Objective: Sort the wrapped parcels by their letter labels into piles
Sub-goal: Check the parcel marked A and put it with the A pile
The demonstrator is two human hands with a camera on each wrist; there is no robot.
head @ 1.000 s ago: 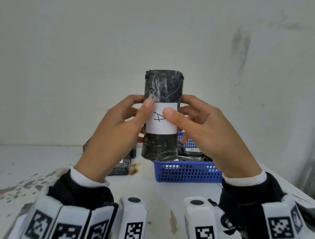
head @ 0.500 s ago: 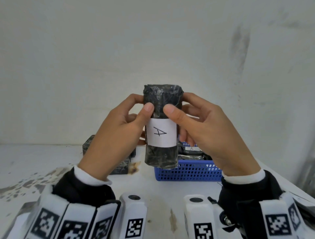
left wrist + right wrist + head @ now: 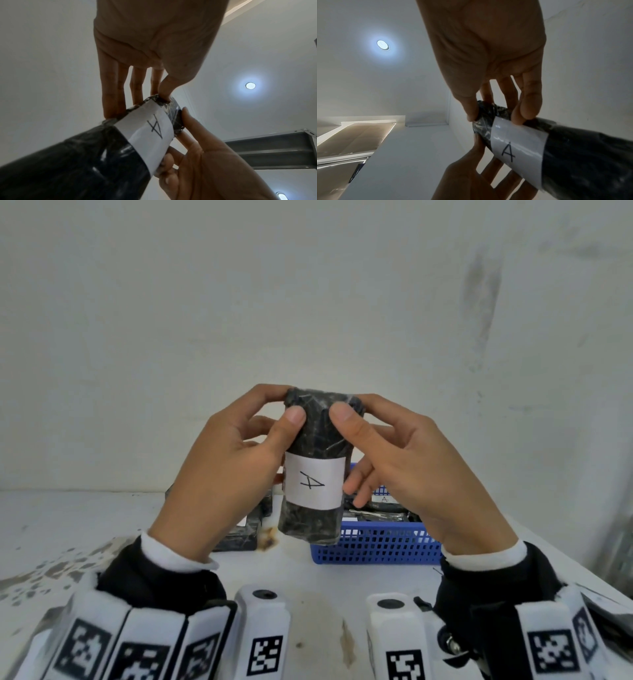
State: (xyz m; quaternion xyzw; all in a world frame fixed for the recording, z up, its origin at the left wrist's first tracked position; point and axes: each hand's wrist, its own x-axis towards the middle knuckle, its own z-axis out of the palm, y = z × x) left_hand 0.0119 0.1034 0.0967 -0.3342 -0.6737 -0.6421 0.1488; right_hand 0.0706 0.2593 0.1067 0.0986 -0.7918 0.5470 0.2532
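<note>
A black-wrapped cylindrical parcel [image 3: 313, 467] with a white label marked "A" [image 3: 313, 484] is held upright in front of me, above the table. My left hand [image 3: 236, 460] pinches its upper left side, thumb in front and fingers behind. My right hand [image 3: 407, 463] pinches its upper right side the same way. In the left wrist view the parcel [image 3: 96, 155] and its label [image 3: 150, 134] fill the lower left. In the right wrist view the parcel [image 3: 573, 155] runs to the lower right under my thumb and fingers.
A blue perforated basket [image 3: 380, 546] stands on the white table [image 3: 68, 525] behind the parcel, with several black parcels inside, one labelled "A" [image 3: 384, 499]. More black wrapped parcels [image 3: 239, 534] lie left of the basket. A plain wall rises behind the table.
The parcel has slid down between my hands; my thumbs, earlier on the label, now press the black wrap near its top. The "A" label is now fully uncovered.
</note>
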